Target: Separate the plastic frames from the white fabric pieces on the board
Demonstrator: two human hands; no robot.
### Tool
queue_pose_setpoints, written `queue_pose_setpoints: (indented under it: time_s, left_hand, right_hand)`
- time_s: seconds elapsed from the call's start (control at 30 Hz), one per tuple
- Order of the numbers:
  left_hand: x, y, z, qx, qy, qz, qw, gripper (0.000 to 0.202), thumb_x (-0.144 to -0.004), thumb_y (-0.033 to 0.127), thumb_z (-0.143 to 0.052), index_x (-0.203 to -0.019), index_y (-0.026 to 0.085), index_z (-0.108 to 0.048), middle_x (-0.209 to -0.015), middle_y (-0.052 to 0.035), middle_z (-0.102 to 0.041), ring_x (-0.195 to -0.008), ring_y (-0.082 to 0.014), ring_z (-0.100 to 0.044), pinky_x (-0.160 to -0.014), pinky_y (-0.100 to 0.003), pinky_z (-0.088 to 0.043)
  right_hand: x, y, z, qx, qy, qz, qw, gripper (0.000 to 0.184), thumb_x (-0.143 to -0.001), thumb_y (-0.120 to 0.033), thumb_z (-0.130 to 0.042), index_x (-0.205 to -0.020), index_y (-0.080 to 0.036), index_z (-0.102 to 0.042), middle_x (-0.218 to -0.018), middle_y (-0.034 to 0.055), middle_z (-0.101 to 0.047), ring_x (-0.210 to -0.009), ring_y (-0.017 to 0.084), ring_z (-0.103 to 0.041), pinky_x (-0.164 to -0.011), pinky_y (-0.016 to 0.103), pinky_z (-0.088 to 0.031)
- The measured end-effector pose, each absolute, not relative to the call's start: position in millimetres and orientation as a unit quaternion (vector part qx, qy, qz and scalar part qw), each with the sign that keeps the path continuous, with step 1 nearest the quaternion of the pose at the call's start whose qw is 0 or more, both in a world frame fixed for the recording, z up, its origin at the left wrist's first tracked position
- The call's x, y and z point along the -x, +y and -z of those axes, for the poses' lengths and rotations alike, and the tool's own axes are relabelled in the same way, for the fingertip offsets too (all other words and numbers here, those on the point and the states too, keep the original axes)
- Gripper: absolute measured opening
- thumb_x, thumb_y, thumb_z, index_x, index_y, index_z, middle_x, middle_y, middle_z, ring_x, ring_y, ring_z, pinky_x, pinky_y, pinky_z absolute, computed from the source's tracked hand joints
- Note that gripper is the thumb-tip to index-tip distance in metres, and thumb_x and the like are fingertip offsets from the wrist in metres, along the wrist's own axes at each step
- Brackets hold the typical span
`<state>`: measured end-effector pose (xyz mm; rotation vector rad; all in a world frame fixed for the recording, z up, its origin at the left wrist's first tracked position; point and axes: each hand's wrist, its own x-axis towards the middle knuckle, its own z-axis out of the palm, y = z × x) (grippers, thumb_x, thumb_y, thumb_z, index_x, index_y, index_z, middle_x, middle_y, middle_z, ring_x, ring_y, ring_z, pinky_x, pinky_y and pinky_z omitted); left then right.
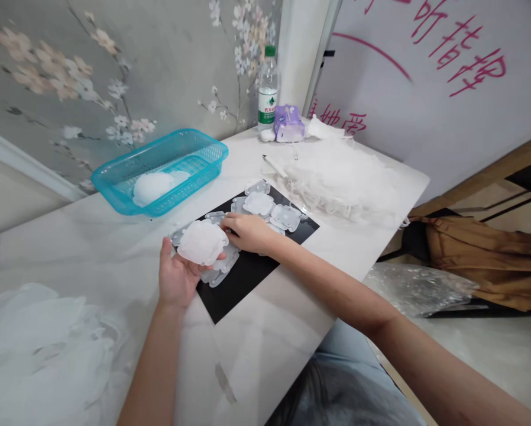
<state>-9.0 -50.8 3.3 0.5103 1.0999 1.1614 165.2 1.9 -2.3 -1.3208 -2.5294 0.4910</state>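
My left hand (181, 278) holds a stack of thin white scalloped sheets (203, 242) above the left part of a black mat (234, 296). Its thumb stands up at the left and its fingertips show under the stack's right side. Close by, my right hand (248, 232) reaches over the mat with its fingers curled near the stack's right edge; what they pinch, if anything, is hidden. More translucent scalloped pieces (285, 218) lie spread across the mat, several of them overlapping.
A blue plastic basket (159, 145) with white pieces inside stands at the back left. Behind the mat are a bottle (268, 89), a purple packet (288, 123) and a white pen (275, 166). White sheets heap at right (349, 177) and front left (39, 355).
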Motion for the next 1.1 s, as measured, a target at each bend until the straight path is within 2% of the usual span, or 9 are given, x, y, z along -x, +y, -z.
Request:
queue_pose_setpoints:
  time_s: [0.13, 0.3, 0.43, 0.67, 0.93, 1.1]
  left_hand:
    - [9.7, -51.0, -1.8, -0.231, 0.494, -0.514, 0.662, 0.063, -0.095, 0.056, -0.024, -0.109, 0.011, -0.065, -0.087, -0.0137, -0.073, -0.071, -0.0242, -0.072, -0.041, -0.021, -0.048]
    - [12.1, -51.5, -1.7, -0.239, 0.487, -0.513, 0.666, 0.059, -0.093, 0.057, -0.034, -0.109, 0.01, -0.066, -0.095, -0.0154, -0.073, -0.07, -0.0247, -0.072, -0.044, -0.022, -0.049]
    - [12.1, -51.5, -3.7, -0.246, 0.486, -0.511, 0.664, 0.056, -0.091, 0.055, -0.041, -0.115, 0.011, -0.064, -0.099, -0.0156, -0.072, -0.072, -0.0258, -0.072, -0.043, -0.023, -0.049]
    - [11.8, -51.1, -1.8, -0.247, 0.482, -0.511, 0.667, 0.055, -0.093, 0.054, -0.037, -0.108, 0.011, -0.067, -0.099, -0.0151, -0.073, -0.07, -0.024, -0.072, -0.045, -0.022, -0.05]
    - [11.8, -50.7, -3.0, -0.241, 0.468, -0.513, 0.678, 0.054, -0.096, 0.05, -0.031, -0.101, 0.012, -0.069, -0.097, -0.0126, -0.074, -0.065, -0.0216, -0.072, -0.044, -0.021, -0.051]
    - [10.9, -52.1, -4.9, -0.247, 0.47, -0.512, 0.675, 0.055, -0.095, 0.051, -0.032, -0.102, 0.011, -0.068, -0.094, -0.0129, -0.074, -0.064, -0.0216, -0.071, -0.043, -0.021, -0.05]
  right_hand:
    - [-169.5, 4.8, 0.8, 0.433, -0.879, -0.169, 0.102, 0.034, -0.081, -0.004, -0.044, -0.107, -0.018, -0.062, -0.116, 0.0047, -0.063, -0.09, 0.018, -0.061, -0.058, 0.027, -0.038]
    - [-170.9, 7.9, 1.6, 0.443, -0.878, -0.145, 0.109, 0.026, -0.093, -0.015, -0.041, -0.104, -0.019, -0.064, -0.114, 0.0062, -0.065, -0.095, 0.019, -0.063, -0.062, 0.028, -0.04]
    - [-170.2, 9.3, 2.3, 0.451, -0.875, -0.139, 0.111, 0.024, -0.096, -0.019, -0.039, -0.101, -0.019, -0.063, -0.113, 0.0056, -0.066, -0.094, 0.018, -0.063, -0.06, 0.027, -0.038]
    - [-169.1, 7.0, 0.3, 0.465, -0.87, -0.128, 0.102, 0.027, -0.097, -0.021, -0.036, -0.104, -0.017, -0.061, -0.112, 0.0075, -0.065, -0.085, 0.017, -0.062, -0.058, 0.027, -0.037]
    - [-177.1, 13.3, 5.3, 0.436, -0.876, -0.161, 0.125, 0.015, -0.091, -0.02, -0.048, -0.098, -0.019, -0.062, -0.107, 0.0048, -0.066, -0.091, 0.017, -0.061, -0.062, 0.026, -0.036]
    - [-173.0, 10.0, 3.7, 0.457, -0.87, -0.152, 0.108, 0.02, -0.096, -0.021, -0.039, -0.102, -0.017, -0.058, -0.107, 0.0072, -0.063, -0.08, 0.016, -0.059, -0.06, 0.027, -0.036]
